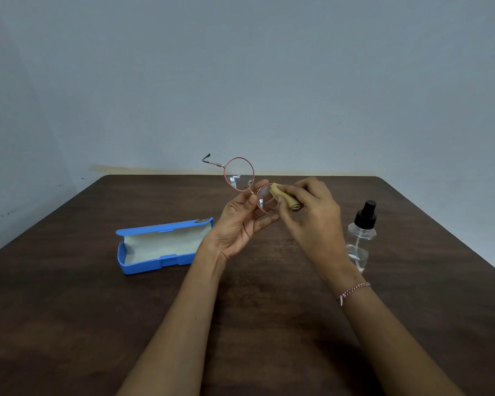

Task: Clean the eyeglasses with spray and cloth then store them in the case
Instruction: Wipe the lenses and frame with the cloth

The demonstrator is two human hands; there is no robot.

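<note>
Round pink wire-rimmed eyeglasses (pixel 242 178) are pinched at the bridge by the left hand (pixel 240 224), held above the dark wooden table (pixel 69 310). A folded tan cloth (pixel 286 197) is gripped in the right hand (pixel 312 207) and pressed against one lens. The open blue plastic case (pixel 160 247) lies left, and the clear spray bottle with black nozzle (pixel 360 235) stands right.

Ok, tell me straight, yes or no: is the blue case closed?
No, the blue case lies open on the table, with its pale lining showing.

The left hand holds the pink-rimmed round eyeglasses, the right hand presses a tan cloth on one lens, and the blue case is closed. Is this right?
No. The head view shows the blue plastic case open. The left hand holds the pink-rimmed round eyeglasses, and the right hand presses the tan cloth on one lens.
</note>
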